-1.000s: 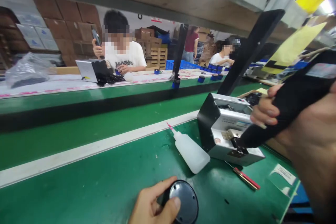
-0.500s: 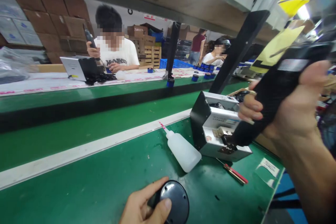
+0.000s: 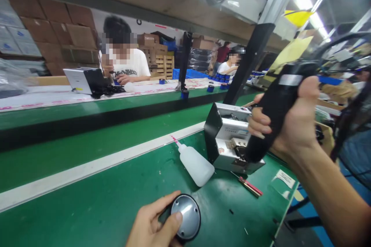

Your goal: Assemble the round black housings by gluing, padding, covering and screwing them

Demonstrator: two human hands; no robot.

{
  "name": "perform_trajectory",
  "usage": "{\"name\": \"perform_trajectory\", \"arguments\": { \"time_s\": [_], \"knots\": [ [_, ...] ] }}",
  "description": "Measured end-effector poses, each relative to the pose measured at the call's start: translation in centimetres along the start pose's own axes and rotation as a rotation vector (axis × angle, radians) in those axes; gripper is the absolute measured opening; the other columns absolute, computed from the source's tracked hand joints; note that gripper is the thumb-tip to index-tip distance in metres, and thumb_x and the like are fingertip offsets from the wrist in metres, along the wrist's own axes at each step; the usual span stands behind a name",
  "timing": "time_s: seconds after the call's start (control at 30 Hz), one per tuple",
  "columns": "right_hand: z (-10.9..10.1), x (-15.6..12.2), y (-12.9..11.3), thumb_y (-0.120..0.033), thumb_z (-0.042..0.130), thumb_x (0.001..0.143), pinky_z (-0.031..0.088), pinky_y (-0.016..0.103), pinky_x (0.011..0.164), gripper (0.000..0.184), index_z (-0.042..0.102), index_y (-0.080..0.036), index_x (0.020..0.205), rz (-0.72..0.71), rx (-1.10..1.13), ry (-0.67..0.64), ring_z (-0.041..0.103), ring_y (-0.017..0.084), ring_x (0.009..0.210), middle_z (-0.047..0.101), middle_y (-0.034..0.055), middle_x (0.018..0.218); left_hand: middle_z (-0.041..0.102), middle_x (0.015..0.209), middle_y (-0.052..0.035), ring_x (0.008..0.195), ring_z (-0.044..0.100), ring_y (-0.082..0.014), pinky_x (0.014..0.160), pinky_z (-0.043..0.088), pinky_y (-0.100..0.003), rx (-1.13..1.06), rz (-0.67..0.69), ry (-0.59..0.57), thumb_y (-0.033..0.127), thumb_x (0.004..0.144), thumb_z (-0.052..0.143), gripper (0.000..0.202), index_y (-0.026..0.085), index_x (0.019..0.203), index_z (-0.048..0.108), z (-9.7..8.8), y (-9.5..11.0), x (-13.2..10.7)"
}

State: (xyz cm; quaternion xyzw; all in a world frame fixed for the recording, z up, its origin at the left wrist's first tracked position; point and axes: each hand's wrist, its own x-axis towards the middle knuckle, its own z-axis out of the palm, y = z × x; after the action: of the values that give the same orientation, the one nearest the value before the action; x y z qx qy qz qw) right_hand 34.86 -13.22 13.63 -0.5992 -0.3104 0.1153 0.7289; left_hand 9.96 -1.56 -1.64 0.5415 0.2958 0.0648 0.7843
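So the left hand is at bottom centre, thumb flat on the face of one round grey disc with a black rim and fingers curled around its edge, so it's clamped on that. The disc sits face up at bottom centre, and I can make out at least two little holes in it. The right hand is right of centre, forearm angling up from the lower right corner, fingers wrapped tight around one chunky black handheld tool with a pale sticker I can't read. The tool slants down-left, its lower end over one silver-and-black metal box; can't tell if they're touching. Print on the box is too blurry. Between box and disc lies one translucent white plastic bottle with a red-and-white nozzle, and one thin red-handled tool is just below the box. Right of that there's one white paper label, text too small. Two yellow paper sheets hang upper right. Upper left, one co-worker wears a white shirt with lettering that looks like "Hot Wheels".
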Motion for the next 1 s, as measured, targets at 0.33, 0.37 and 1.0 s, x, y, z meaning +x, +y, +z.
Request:
{"name": "perform_trajectory", "arguments": {
  "time_s": [0.33,0.37,1.0],
  "knots": [
    [7.4,-7.2,-0.1,-0.088,0.023,0.075,0.036,0.025,0.026,0.074,0.063,-0.026,0.078,0.004,0.365,-0.323,0.045,0.014,0.029,0.049,0.0000,0.043,0.075,0.083,-0.0184,0.046,0.070,-0.0208,0.045,0.054,-0.024,-0.111,-0.002,-0.025,0.053,0.065,0.080,0.094,-0.002,0.133,0.046,0.5,0.4,-0.1],
    [8.0,-7.4,-0.2,-0.088,0.027,0.075,0.036,0.025,0.027,0.071,0.062,-0.026,0.076,0.041,0.387,-0.353,0.045,0.014,0.029,0.049,-0.0001,0.042,0.075,0.081,-0.0175,0.046,0.070,-0.0205,0.045,0.054,-0.023,-0.111,0.002,-0.032,0.052,0.066,0.080,0.092,-0.002,0.132,0.047,0.5,0.3,-0.1],
    [8.9,-8.6,2.4,-0.086,0.059,0.061,0.036,0.026,0.039,0.069,0.054,-0.019,0.074,0.132,0.439,-0.640,0.041,0.013,0.038,0.048,0.0002,0.049,0.074,0.065,-0.0100,0.047,0.069,-0.0203,0.045,0.051,-0.022,-0.031,0.027,-0.031,0.053,0.070,0.078,0.084,0.004,0.132,0.052,0.2,-0.2,0.3]
  ]
}}
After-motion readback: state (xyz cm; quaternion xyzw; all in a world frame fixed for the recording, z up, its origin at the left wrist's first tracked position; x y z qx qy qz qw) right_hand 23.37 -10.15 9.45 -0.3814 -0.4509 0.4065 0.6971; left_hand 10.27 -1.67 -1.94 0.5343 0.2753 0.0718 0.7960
